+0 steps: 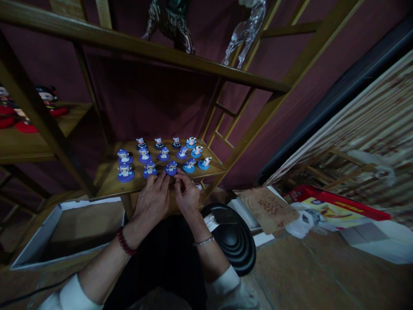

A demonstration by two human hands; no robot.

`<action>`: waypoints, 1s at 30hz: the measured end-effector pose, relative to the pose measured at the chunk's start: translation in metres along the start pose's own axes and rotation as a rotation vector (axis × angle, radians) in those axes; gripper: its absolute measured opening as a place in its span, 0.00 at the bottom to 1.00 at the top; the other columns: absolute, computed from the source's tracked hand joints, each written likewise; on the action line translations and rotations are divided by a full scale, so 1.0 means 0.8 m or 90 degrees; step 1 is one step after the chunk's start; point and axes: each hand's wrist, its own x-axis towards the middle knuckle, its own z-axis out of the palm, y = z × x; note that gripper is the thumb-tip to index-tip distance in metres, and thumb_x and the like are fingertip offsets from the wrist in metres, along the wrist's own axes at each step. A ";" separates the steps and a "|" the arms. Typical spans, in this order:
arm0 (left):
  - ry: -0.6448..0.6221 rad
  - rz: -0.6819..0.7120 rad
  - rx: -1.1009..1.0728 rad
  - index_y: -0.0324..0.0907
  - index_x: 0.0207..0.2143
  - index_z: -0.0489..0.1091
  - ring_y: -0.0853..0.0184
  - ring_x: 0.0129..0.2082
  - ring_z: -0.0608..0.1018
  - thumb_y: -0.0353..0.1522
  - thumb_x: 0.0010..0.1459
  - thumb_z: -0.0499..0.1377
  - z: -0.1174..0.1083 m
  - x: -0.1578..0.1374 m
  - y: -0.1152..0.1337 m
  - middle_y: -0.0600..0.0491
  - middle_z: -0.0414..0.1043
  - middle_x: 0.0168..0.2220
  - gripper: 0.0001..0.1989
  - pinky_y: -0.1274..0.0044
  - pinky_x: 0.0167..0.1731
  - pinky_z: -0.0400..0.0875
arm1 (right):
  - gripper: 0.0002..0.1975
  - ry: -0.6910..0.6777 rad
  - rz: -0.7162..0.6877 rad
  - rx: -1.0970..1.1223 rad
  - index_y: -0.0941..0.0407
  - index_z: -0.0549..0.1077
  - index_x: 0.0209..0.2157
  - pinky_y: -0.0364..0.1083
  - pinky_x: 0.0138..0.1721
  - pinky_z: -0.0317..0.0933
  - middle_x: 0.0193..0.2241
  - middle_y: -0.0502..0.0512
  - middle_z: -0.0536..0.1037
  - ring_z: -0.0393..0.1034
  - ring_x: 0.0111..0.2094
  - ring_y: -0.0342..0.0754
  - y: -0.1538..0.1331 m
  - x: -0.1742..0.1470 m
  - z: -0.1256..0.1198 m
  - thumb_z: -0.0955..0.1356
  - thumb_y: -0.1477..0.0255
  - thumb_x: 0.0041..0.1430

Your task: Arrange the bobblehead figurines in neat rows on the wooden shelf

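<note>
Both hands are at the front edge of a wooden shelf [109, 178], on which several small figurines stand in rows. My left hand [153, 198] has its fingers stretched forward, their tips by the front of a figurine with a purple round base [171, 168]. My right hand [187, 193] is closed, thumb and fingers drawn together at the right front of that figurine; whatever is between them is hidden. To the left stand purple-haired figurines [150, 169] on purple bases. Blue-based figurines [204, 163] are at the right, and dark-clothed ones [158, 143] stand at the back.
Above runs another shelf board [193, 62] bearing a clear horse statue [245, 32]. Red-based dolls [48, 101] sit on the left shelf. Below are an open box [87, 228] and a round black ridged object [234, 245]. Cardboard [266, 209] and a red box [342, 206] lie right.
</note>
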 end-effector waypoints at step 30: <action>0.211 -0.030 -0.093 0.37 0.45 0.69 0.58 0.45 0.71 0.24 0.56 0.55 -0.025 -0.051 -0.041 0.46 0.74 0.45 0.14 0.65 0.46 0.70 | 0.11 0.131 -0.183 -0.029 0.55 0.74 0.39 0.49 0.44 0.67 0.38 0.59 0.76 0.72 0.41 0.48 -0.024 -0.018 0.009 0.61 0.77 0.62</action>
